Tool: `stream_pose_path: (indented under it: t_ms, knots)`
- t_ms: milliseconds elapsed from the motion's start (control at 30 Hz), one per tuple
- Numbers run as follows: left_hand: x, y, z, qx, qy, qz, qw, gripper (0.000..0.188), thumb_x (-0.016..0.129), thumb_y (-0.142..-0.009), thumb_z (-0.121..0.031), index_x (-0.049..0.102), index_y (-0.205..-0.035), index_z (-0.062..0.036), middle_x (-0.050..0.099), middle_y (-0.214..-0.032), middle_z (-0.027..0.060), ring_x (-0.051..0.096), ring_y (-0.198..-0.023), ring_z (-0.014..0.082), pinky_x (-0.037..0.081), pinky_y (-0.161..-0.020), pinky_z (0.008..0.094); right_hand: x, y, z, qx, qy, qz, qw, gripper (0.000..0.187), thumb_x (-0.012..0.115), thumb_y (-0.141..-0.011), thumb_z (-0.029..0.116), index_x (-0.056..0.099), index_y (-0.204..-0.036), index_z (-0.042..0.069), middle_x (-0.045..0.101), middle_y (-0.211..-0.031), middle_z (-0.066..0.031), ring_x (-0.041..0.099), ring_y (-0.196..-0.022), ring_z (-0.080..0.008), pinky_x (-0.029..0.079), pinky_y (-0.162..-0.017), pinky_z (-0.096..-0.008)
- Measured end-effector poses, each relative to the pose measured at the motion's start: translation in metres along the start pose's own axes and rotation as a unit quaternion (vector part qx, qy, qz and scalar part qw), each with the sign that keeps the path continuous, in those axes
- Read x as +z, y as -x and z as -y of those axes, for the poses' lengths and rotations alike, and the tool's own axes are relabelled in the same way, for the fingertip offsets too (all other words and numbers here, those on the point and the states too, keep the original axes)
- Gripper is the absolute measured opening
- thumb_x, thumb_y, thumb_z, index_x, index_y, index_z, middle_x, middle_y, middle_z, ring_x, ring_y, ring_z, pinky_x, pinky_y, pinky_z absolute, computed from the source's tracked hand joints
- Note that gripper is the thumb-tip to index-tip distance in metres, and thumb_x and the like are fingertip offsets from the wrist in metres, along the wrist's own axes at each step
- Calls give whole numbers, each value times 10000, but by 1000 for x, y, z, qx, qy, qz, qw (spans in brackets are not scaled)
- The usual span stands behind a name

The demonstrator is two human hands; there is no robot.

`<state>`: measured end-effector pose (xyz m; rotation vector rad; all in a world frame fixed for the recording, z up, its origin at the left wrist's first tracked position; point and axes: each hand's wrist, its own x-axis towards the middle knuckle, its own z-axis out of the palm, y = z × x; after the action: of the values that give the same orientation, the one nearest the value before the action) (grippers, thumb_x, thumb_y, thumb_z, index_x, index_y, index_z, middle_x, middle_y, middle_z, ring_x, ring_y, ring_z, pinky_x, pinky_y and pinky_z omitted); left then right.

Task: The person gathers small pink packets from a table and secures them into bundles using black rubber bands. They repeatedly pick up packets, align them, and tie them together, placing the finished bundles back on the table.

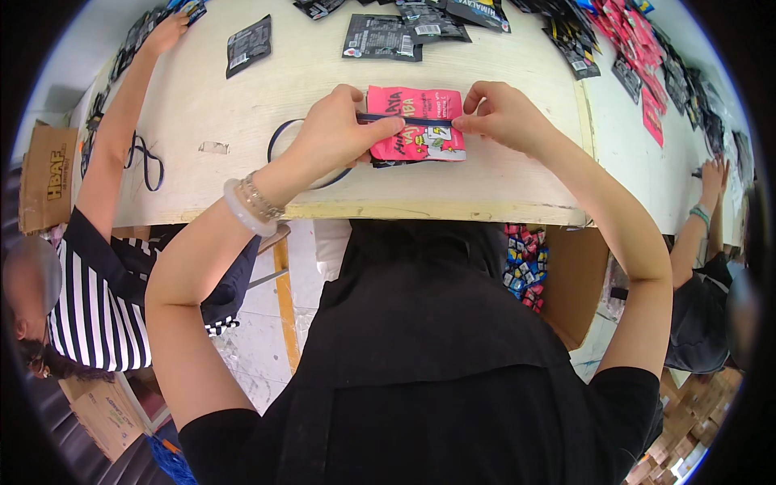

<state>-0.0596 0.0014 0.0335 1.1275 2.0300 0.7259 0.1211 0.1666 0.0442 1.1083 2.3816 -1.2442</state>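
Near the table's front edge lies a pink printed pouch (414, 147), with the edge of a black pouch (396, 164) showing beneath it. A narrow dark blue band (427, 123) runs across the pink pouch from side to side. More of what looks like the same band loops out on the table behind my left wrist. My left hand (335, 133) grips the pouches' left side, thumb pressing on the band. At the right edge, my right hand (503, 117) pinches the band between thumb and finger. The undersides of both grips are hidden.
Black pouches (384, 37) lie at the far side, with a single black pouch (249, 47) farther left. Pink pouches (630, 48) heap at the right. Another person's arm (113, 153) reaches in at left; a co-worker's hands (711, 179) are at right. Below stands a cardboard box (575, 283).
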Motion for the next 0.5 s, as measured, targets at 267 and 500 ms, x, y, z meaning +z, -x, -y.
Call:
stream_pose_path:
  t_ms: [267, 500]
  knots:
    - [11, -8, 11, 33, -51, -25, 998, 643, 765, -781, -300, 463, -1172, 111, 664, -971, 186, 656, -651, 144, 501, -480, 252, 3, -24, 29, -207, 142, -15, 968, 728, 803, -676, 195, 440, -1278, 5, 579, -1128, -153, 539, -1062, -295, 433, -923, -358]
    - [25, -1, 21, 114, 29, -70, 990, 615, 806, -729, -206, 488, -1167, 87, 657, -965, 150, 647, -755, 147, 520, -639, 260, 0, -27, 66, 8, 161, 196, 967, 560, 805, -597, 124, 566, -1095, 30, 626, -935, -116, 573, -886, -249, 444, -729, -338]
